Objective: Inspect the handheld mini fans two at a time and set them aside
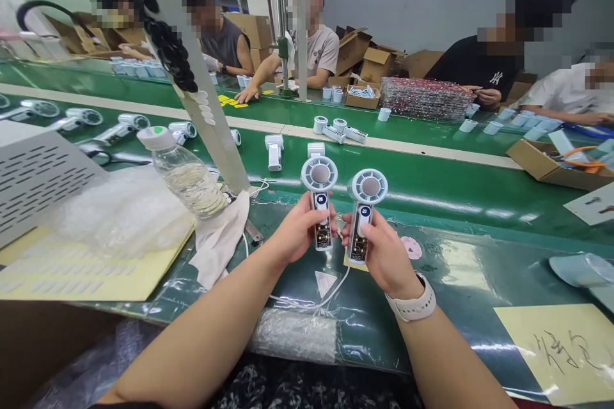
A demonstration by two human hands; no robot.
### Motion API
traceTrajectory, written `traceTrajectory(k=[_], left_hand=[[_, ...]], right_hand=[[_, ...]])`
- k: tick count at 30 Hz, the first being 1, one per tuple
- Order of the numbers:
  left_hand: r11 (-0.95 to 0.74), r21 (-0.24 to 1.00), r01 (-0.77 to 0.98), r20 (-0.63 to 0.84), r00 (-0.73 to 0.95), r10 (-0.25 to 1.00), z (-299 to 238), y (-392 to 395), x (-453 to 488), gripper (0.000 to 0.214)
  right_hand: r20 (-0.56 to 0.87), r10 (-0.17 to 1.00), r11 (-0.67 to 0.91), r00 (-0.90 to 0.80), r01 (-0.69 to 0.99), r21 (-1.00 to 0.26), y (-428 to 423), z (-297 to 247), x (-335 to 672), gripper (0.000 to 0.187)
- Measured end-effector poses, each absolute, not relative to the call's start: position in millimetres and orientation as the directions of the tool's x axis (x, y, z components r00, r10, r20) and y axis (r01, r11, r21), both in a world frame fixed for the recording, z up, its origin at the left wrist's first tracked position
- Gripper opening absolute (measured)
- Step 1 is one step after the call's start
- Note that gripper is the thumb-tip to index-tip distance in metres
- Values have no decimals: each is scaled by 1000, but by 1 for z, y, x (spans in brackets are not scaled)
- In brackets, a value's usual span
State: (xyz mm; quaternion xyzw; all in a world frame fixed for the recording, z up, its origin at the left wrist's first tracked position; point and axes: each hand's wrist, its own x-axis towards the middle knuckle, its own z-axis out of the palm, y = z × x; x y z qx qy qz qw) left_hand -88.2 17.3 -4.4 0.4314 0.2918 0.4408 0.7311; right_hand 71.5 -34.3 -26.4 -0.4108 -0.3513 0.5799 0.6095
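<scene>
My left hand (pixel 300 227) is closed round the handle of a handheld fan (pixel 322 220), its thumb on the front. A second handheld fan (pixel 359 236) is gripped in my right hand (pixel 386 249), thumb pressed on its front too. Both fans stand side by side, apart, with round pale-blue heads up. Each handle shows a small round display reading 20 and bare circuitry below it. A white cable (pixel 336 291) runs on the bench beneath. Bubble wrap (pixel 295 335) lies at the bench's front edge.
Across the green conveyor (pixel 432 166) several co-workers sit. More fans (pixel 274 152) lie on it. At left are a plastic bottle (pixel 185 172), a white cloth (pixel 225 239) and a slanted metal post (pixel 211 121). A cardboard box (pixel 542 163) and yellow paper (pixel 542 332) are at right.
</scene>
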Motion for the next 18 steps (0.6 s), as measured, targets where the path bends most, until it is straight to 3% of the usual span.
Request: traceTrajectory(k=[3, 9, 18], left_hand=[[182, 915, -360, -23, 404, 914, -4, 17, -88, 36], [108, 916, -385, 130, 542, 830, -4, 15, -89, 33], [104, 949, -298, 57, 486, 872, -11, 20, -89, 36]], right_hand=[[-74, 990, -16, 122, -424, -905, -34, -28, 70, 29], [-39, 997, -6, 67, -432, -902, -35, -26, 71, 29], [-78, 990, -15, 120, -455, -890, -30, -26, 72, 27]])
